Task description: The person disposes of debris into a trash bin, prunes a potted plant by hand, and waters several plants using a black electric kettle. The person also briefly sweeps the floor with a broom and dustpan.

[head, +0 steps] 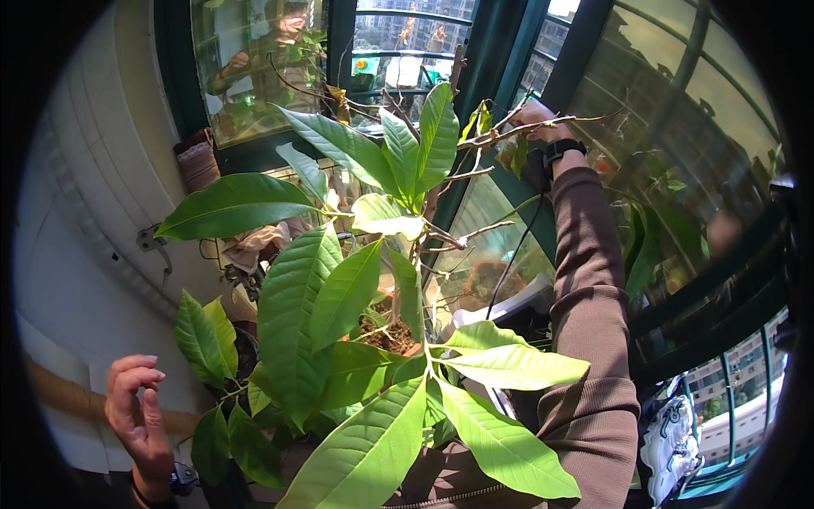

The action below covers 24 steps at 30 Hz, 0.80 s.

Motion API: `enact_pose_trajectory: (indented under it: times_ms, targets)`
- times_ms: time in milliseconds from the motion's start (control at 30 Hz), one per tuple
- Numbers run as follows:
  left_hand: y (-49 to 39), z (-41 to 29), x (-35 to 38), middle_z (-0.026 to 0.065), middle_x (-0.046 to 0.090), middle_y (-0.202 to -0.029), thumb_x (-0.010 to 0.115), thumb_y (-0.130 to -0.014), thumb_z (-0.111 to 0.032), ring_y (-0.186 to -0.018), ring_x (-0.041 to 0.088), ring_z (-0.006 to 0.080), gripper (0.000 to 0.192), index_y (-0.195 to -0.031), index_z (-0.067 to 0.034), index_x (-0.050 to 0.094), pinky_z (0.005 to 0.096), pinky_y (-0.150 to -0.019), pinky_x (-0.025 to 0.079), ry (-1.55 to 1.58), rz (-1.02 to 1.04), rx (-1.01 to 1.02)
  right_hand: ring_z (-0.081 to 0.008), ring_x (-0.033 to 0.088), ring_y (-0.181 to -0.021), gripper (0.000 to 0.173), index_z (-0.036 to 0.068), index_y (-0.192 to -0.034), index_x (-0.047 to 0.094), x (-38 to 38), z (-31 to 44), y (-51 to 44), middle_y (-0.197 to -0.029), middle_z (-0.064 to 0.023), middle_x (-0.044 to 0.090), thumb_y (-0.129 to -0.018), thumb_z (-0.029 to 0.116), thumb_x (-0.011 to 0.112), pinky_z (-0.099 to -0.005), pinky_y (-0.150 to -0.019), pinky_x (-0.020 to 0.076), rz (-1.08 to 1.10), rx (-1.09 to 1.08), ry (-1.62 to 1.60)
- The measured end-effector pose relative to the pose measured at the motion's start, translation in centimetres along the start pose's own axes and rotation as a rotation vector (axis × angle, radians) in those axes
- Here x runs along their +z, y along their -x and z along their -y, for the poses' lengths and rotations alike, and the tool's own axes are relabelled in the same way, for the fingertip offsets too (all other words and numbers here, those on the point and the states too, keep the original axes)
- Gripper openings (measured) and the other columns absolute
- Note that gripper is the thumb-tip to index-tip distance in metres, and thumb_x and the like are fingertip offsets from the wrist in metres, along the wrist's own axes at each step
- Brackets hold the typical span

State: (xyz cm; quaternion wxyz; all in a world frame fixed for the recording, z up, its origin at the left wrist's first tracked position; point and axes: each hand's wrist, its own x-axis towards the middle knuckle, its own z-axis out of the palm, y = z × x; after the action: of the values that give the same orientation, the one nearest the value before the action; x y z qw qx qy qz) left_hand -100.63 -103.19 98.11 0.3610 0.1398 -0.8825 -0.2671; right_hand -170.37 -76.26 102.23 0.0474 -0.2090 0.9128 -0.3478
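A leafy potted plant with broad green leaves (299, 305) fills the middle of the view. Its soil (388, 334) shows between the leaves in a terracotta-coloured pot. Bare brown branches (502, 133) spread from its upper part towards the window. My right hand (537, 118) is stretched out among these branch tips near the dark green window frame, a black band on its wrist. Bright light and twigs hide its fingertips, so what it touches is unclear. At the lower left my left hand (137, 407) is raised beside smaller leaves (206, 337), its fingers bent, apart and holding nothing.
Glass panes (261, 70) in green frames stand ahead and right, one reflecting a person. A pale wall (82, 254) bounds the left. A white-rimmed container (502, 312) and a dark cable (515, 254) lie near my right arm. A white shoe (671, 439) sits by the railing.
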Motion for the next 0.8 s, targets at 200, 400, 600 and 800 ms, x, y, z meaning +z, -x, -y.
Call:
enact_pose_trajectory:
  times_ms: [200,400,600,800]
  targets:
    - [-0.1,0.1,0.3,0.0176,0.056,-0.104,0.047,-0.090,-0.007,-0.089,0.052,0.0195,0.014,-0.094,0.002,0.056,0.0282,-0.077,0.043,0.018,0.012,0.014,-0.0133,0.052,-0.058,0.018,0.003,-0.095,0.067,1.6,-1.3,-0.7,-0.070,-0.0001,0.057,-0.080,0.011,0.062,-0.0287,-0.057,0.0422,0.086,-0.085,-0.711]
    - [-0.2,0.0,0.5,0.0179,0.056,-0.102,0.048,-0.089,-0.006,-0.089,0.053,0.0207,0.013,-0.093,0.002,0.056,0.0286,-0.077,0.043,0.027,0.015,0.035,-0.0109,0.057,-0.072,0.019,0.001,-0.102,0.064,2.8,-1.6,0.0,-0.081,-0.0008,0.061,-0.086,0.010,0.059,-0.0232,-0.066,0.0466,0.093,-0.625,-0.372]
    - [0.1,0.3,0.4,0.0179,0.056,-0.101,0.048,-0.088,-0.005,-0.089,0.053,0.0217,0.012,-0.093,0.002,0.056,0.0292,-0.077,0.043,0.006,0.016,0.018,-0.0094,0.057,-0.082,0.008,0.007,-0.095,0.062,4.2,1.4,1.8,-0.087,0.0020,0.060,-0.088,0.008,0.058,-0.0222,-0.074,0.0463,-0.005,-0.474,-0.868]
    - [-0.9,-1.0,0.5,0.0176,0.057,-0.100,0.048,-0.086,-0.002,-0.090,0.053,0.0224,0.012,-0.094,0.002,0.056,0.0289,-0.076,0.042,0.008,0.049,0.096,-0.0087,0.056,-0.080,0.007,0.008,-0.093,0.062,4.2,3.4,3.4,-0.085,0.0029,0.059,-0.088,0.007,0.058,-0.0219,-0.072,0.0455,-0.055,-0.545,-0.812]
